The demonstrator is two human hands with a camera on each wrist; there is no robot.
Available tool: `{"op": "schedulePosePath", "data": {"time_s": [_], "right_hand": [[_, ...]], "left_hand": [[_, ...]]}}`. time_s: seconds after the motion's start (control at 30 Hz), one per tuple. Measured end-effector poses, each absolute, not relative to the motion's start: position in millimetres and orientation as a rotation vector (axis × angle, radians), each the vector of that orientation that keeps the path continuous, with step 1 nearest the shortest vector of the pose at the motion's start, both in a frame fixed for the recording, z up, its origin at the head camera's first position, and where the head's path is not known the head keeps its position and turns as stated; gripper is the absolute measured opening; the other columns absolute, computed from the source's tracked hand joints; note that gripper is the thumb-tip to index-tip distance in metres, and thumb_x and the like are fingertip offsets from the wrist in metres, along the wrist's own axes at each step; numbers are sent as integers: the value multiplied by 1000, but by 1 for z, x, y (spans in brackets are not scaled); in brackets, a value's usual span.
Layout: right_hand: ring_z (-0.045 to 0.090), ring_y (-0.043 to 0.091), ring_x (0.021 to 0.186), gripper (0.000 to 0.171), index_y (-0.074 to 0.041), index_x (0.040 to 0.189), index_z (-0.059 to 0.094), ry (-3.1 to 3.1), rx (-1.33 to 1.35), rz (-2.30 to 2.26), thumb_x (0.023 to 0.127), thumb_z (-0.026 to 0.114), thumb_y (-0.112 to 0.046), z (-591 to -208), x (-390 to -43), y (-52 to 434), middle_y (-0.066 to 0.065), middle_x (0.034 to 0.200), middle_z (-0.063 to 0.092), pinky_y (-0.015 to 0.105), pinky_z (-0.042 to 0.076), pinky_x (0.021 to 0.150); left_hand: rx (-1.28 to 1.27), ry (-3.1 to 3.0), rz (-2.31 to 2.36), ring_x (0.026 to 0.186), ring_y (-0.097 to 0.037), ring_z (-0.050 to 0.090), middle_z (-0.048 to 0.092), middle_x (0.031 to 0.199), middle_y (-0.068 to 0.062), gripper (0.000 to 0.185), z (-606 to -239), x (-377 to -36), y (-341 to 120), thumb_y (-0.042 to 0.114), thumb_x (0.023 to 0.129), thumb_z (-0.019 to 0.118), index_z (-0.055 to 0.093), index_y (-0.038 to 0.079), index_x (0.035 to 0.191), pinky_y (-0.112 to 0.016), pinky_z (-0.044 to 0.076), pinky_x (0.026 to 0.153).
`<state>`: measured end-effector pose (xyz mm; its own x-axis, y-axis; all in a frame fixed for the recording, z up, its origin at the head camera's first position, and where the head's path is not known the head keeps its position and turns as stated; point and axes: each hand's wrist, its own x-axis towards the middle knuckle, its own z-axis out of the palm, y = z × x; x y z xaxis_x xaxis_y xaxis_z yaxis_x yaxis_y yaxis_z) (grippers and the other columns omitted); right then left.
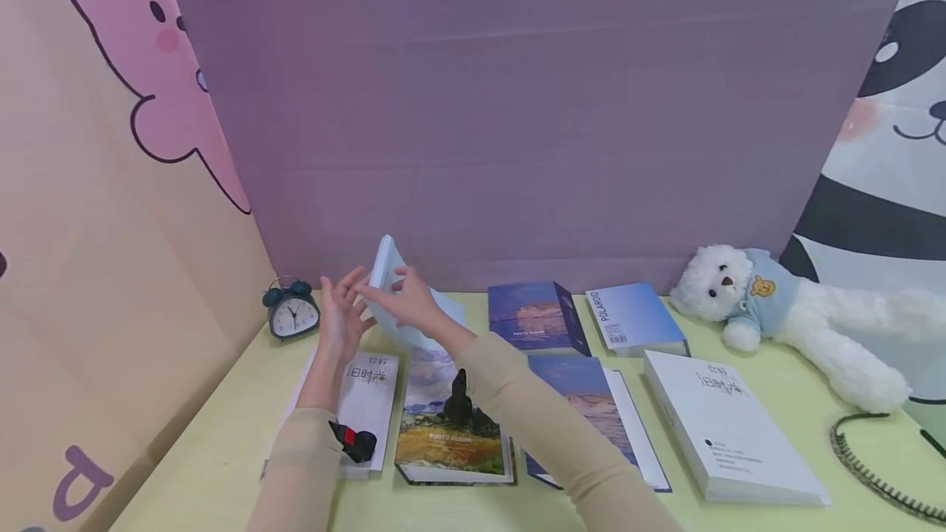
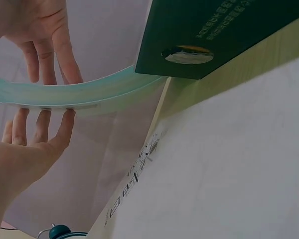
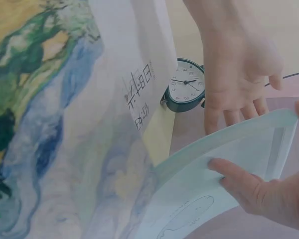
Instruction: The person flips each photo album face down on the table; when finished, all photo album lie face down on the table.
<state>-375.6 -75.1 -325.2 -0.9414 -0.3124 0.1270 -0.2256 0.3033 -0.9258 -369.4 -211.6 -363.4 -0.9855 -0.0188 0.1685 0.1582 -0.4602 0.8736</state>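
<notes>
While your right hand [image 1: 411, 300] pinches the pale blue folder [image 3: 189, 186], your left hand's [image 1: 342, 317] extended fingers touch its edge.

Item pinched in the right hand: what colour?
The item is pale blue-green; it shows best in the right wrist view.

We had a thin, pale blue book [image 3: 194, 185] tipped up on a slant, by the far end of the painted photo album [image 1: 452, 454]. It bent in a soft curve. On its side we saw an oval line with small writing, too blurry to read. We could not tell if it was open.
</notes>
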Motion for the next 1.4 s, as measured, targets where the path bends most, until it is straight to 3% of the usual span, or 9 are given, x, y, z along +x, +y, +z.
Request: {"op": "schedulePosePath", "data": {"time_s": [0.23, 0.5, 0.7, 0.83, 1.2, 1.4], "right_hand": [[56, 32, 109, 94, -4, 146, 22, 2475, -481, -1727, 77, 74, -41, -323, -379, -80, 21, 127, 49, 42, 57, 67], [55, 40, 113, 79, -3, 146, 20, 2384, -440, -1857, 86, 65, -28, -320, -382, -73, 26, 130, 49, 45, 58, 68], [48, 39, 122, 70, -6, 146, 21, 2274, -323, -1954, 88, 56, -23, -319, -386, -67, 24, 139, 41, 47, 57, 72], [50, 38, 121, 65, -9, 145, 26, 2273, -274, -1988, 88, 55, -23, -321, -388, -67, 21, 137, 43, 47, 57, 71], [52, 35, 116, 49, -19, 143, 37, 2255, -381, -2148, 96, 46, -19, -316, -389, -47, 18, 127, 50, 48, 57, 72], [54, 34, 111, 44, -17, 138, 44, 2197, -372, -2256, 94, 49, -17, -314, -393, -41, 17, 123, 50, 45, 57, 71]], "left_hand": [[-244, -1554, -2620, 142, -28, 23, 25, 154, -11, 76, -366, -367, -212, 62, 95, 2, 21, 13, 150, -58, 14, 113], [-307, -1635, -2605, 142, -31, 20, 22, 155, -12, 75, -366, -372, -210, 59, 96, 3, 20, 8, 149, -60, 11, 113], [-257, -1699, -2576, 140, -31, 27, 28, 149, -19, 57, -370, -378, -208, 38, 104, 19, 27, -2, 144, -51, 22, 114], [-163, -1812, -2526, 137, -34, 31, 29, 148, -24, 48, -373, -381, -204, 23, 105, 27, 28, -6, 143, -43, 29, 113], [-164, -2273, -2411, 130, -41, 40, 33, 147, -23, 51, -378, -379, -194, 30, 103, 36, 27, 4, 146, -48, 36, 107], [-258, -2317, -2428, 133, -43, 35, 28, 149, -24, 53, -373, -372, -189, 33, 103, 35, 21, 9, 149, -51, 34, 107]]}}
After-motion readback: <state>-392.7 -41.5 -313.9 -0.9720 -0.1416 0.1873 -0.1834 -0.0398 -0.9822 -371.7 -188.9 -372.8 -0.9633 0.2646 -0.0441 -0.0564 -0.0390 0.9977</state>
